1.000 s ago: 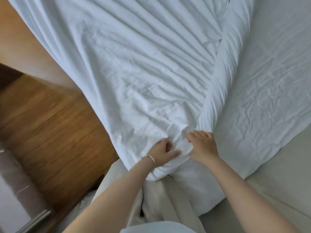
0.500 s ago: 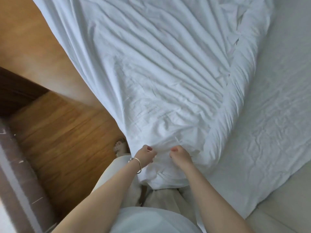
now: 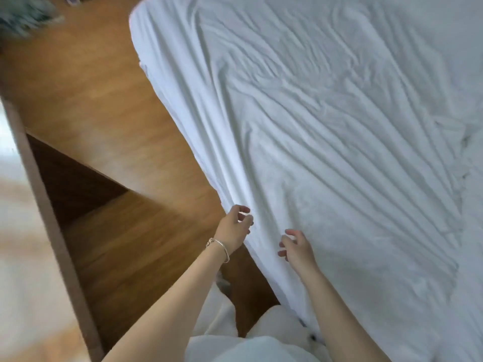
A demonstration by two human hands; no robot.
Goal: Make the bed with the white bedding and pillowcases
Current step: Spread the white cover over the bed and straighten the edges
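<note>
Both hands are now letting go: left hand (image 3: 234, 228) and right hand (image 3: 298, 249), grips open, are hovering at the sheet (image 3: 326, 152) edge, 7 o'clock; regrasping there and pulling evenly is smoothing best.

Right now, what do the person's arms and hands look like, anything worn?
Both forearms are bare, with no sleeves or gloves in view. The left hand has a thin silver-coloured metal bangle round its wrist. The right hand and its wrist carry nothing visible. No rings can be made out.
</note>
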